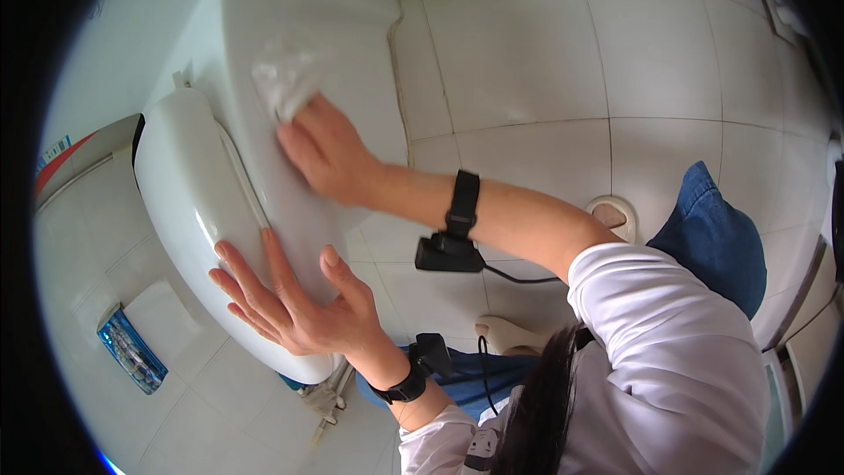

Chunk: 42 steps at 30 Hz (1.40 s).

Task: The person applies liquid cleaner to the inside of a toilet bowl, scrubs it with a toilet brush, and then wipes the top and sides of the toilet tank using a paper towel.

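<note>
A white ceramic toilet (369, 33) fills the left and upper part of the view, its lid (184, 165) down over the seat. My left hand (303, 310) lies flat across the lid and its near edge, fingers spread, thumb apart, gripping nothing. Farther up, my right hand (330, 152) holds a crumpled white wipe or tissue (287, 79) against the smooth side of the toilet body. The wipe is blurred and partly covered by my fingers. A black strap with a small module (452, 251) is on my right forearm; another wrist strap (405, 386) is on my left wrist.
Pale floor tiles (521, 46) run beside the toilet, whose base meets them along a brownish seam. Beyond the lid is a blue patterned packet (135, 349). My beige slippers (508, 336) stand on the tiles. A black cable (521, 277) hangs from the forearm module.
</note>
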Motion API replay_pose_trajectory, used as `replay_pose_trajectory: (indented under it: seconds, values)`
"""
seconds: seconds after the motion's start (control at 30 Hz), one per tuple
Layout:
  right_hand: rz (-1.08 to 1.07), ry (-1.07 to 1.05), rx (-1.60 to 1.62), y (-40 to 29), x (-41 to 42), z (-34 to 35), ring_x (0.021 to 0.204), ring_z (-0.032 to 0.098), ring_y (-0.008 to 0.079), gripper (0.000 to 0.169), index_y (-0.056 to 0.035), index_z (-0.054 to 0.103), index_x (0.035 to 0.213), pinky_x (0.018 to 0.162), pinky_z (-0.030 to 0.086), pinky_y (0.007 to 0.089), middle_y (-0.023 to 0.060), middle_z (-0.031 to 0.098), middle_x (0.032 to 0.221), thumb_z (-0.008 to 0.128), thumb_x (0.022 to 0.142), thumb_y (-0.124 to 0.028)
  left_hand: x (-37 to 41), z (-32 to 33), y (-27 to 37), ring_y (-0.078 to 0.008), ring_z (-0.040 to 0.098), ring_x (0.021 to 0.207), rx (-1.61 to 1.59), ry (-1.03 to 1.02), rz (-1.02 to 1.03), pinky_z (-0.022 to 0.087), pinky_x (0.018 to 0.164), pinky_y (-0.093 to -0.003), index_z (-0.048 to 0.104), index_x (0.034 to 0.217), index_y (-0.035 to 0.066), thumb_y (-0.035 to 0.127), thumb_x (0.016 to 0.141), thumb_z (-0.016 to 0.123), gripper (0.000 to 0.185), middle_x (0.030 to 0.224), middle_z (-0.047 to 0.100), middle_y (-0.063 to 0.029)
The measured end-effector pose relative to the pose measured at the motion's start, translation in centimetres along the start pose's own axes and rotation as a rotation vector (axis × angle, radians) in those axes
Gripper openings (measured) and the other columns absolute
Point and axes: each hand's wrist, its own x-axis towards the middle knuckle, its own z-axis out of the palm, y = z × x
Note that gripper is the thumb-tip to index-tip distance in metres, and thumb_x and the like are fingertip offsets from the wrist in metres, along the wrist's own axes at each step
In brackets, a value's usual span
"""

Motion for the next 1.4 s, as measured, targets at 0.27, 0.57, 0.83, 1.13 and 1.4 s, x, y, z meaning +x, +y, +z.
replay_pose_trajectory:
  seconds: [0.27,0.57,0.83,1.13,1.4]
  values:
    - [0.101,0.081,0.006,0.4,1.1,0.2,0.069,0.044,0.0254,0.026,0.0004,0.048,0.082,0.065,0.038,0.0363,0.0124,0.047,0.078,0.043,0.097,-0.02,-0.2,0.2,-0.2,-0.0294,0.048,0.126,-0.002,0.004,0.006,0.037,0.102,-0.051,0.071,0.103,0.017,0.048,0.09,0.05,0.04,0.131,0.056,-0.0042]
    - [0.175,0.085,0.012,1.6,3.2,-0.1,0.065,0.046,0.0275,0.028,0.0011,0.043,0.078,0.062,0.038,0.0394,0.0141,0.048,0.073,0.043,0.096,-0.021,-0.2,0.5,-0.5,-0.0293,0.049,0.125,0.01,0.019,0.017,0.038,0.102,-0.0504,0.071,0.103,0.017,0.048,0.09,0.05,0.039,0.131,0.057,-0.0039]
    - [0.193,0.13,-0.003,1.6,3.8,-0.4,0.061,0.042,0.0226,0.028,-0.0012,0.037,0.076,0.058,0.038,0.0376,0.0108,0.045,0.068,0.043,0.096,-0.02,-0.2,0.6,-0.3,-0.0294,0.049,0.126,0.006,0.012,0.018,0.037,0.102,-0.0514,0.071,0.103,0.018,0.049,0.089,0.05,0.04,0.131,0.056,-0.0038]
    - [0.188,0.125,0.063,1.3,4.3,-0.7,0.059,0.041,0.0174,0.029,-0.0013,0.038,0.077,0.057,0.038,0.0349,0.0082,0.044,0.064,0.043,0.096,-0.022,-0.2,0.9,-0.4,-0.0296,0.049,0.126,0.021,0.021,0.025,0.037,0.103,-0.0515,0.071,0.104,0.019,0.05,0.089,0.05,0.041,0.13,0.057,-0.0035]
    - [0.234,0.098,0.064,1.2,3.5,-1.1,0.063,0.043,0.0186,0.029,-0.0017,0.04,0.077,0.06,0.039,0.0349,0.0085,0.047,0.069,0.043,0.096,-0.023,-0.4,0.8,-0.6,-0.0285,0.049,0.125,0.029,0.014,0.015,0.037,0.104,-0.0494,0.071,0.104,0.019,0.05,0.089,0.051,0.039,0.13,0.057,-0.0032]
